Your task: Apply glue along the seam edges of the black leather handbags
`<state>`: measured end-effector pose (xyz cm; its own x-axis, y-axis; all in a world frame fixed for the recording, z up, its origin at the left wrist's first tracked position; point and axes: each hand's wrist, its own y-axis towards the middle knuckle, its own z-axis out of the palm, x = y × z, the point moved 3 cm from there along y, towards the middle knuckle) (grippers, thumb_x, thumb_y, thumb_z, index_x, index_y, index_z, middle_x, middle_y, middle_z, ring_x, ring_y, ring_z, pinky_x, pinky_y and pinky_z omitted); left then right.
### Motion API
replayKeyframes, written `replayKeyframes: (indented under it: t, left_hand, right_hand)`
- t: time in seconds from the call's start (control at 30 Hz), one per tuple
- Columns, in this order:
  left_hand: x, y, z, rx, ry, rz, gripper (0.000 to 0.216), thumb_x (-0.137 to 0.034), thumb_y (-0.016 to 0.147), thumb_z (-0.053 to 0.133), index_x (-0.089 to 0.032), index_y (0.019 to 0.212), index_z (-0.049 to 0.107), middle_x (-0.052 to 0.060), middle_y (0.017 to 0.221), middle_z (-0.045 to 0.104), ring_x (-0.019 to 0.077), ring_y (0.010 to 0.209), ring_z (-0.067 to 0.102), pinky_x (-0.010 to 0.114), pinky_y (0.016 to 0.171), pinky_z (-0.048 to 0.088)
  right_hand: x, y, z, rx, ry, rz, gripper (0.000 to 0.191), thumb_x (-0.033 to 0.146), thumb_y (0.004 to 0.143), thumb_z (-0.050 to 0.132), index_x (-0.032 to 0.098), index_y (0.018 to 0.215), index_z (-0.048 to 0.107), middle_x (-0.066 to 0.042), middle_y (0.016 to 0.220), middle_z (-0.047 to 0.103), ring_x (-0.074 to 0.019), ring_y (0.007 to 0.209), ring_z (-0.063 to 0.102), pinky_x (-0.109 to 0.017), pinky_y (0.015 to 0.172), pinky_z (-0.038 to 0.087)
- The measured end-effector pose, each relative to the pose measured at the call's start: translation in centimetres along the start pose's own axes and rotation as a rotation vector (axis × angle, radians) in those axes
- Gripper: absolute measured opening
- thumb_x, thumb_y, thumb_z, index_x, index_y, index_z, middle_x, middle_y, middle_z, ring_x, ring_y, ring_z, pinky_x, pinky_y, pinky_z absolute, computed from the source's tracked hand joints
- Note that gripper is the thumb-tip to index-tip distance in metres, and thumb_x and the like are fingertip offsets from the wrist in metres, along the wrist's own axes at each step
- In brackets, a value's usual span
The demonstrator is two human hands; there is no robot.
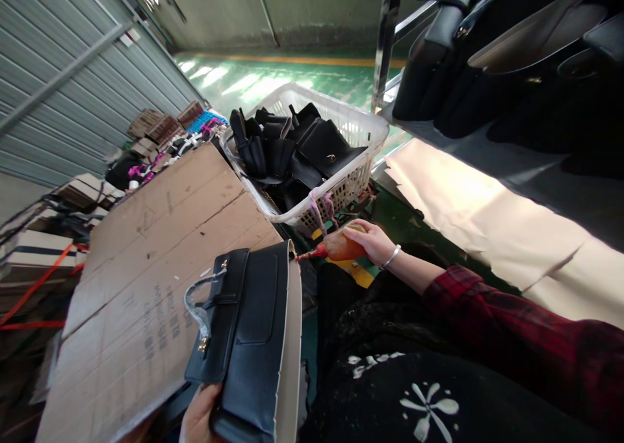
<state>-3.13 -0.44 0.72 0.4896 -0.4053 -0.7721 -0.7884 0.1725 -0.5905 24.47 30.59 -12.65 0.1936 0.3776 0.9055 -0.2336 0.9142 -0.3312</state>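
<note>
My left hand (199,414) grips the near end of a black handbag (248,329) at the bottom of the view. The bag lies on a cardboard sheet (156,267), its handle wrapped in clear plastic and its pale inner edge turned to the right. My right hand (371,241), in a red plaid sleeve with a silver bracelet, is closed round an orange squeeze bottle (338,247). The bottle's red nozzle touches the bag's far right corner.
A white plastic basket (361,131) full of black bag parts stands beyond the cardboard. Black handbags (492,47) fill a shelf at upper right, above tan paper (487,215). Boxes and stacked goods (82,196) lie at left by a corrugated wall. The floor is green.
</note>
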Motion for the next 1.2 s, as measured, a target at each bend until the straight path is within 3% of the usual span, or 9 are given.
replayKeyframes:
  t: [0.23,0.5,0.8,1.2]
  left_hand:
    - [0.0,-0.6,0.5,-0.076,-0.064,-0.048,0.017,-0.017,0.053,0.073,-0.015,0.066,0.061,-0.002,0.064,0.070,0.0166,0.058,0.063,0.022,0.057,0.053]
    - [0.2,-0.1,-0.1,-0.070,0.036,0.004,0.020,-0.021,0.052,0.073,-0.016,0.067,0.062,-0.001,0.065,0.069,0.0162,0.059,0.063,0.022,0.058,0.052]
    - [0.4,-0.2,-0.1,-0.055,-0.042,-0.043,0.011,-0.015,0.062,0.070,-0.015,0.071,0.064,-0.002,0.069,0.071,0.0153,0.062,0.064,0.021,0.059,0.054]
    - [0.4,-0.3,0.1,-0.036,-0.033,0.033,0.017,-0.010,0.052,0.073,-0.014,0.067,0.067,-0.005,0.066,0.068,0.0145,0.062,0.062,0.018,0.057,0.051]
  right_hand:
    - [0.2,-0.8,-0.2,0.063,-0.010,0.054,0.040,0.052,0.058,0.080,0.018,0.074,0.067,-0.001,0.067,0.065,-0.0161,0.063,0.056,-0.028,0.060,0.043]
    - [0.7,0.1,0.1,-0.053,0.042,-0.003,0.041,0.053,0.055,0.080,0.019,0.072,0.065,0.001,0.066,0.063,-0.0149,0.062,0.054,-0.029,0.061,0.041]
    - [0.1,-0.1,0.0,-0.042,0.121,0.053,0.047,0.056,0.052,0.082,0.018,0.075,0.065,0.000,0.067,0.063,-0.0149,0.061,0.054,-0.028,0.058,0.042]
    - [0.4,-0.1,0.2,-0.080,0.030,0.003,0.043,0.055,0.054,0.079,0.019,0.072,0.064,0.000,0.066,0.062,-0.0156,0.062,0.054,-0.029,0.060,0.042]
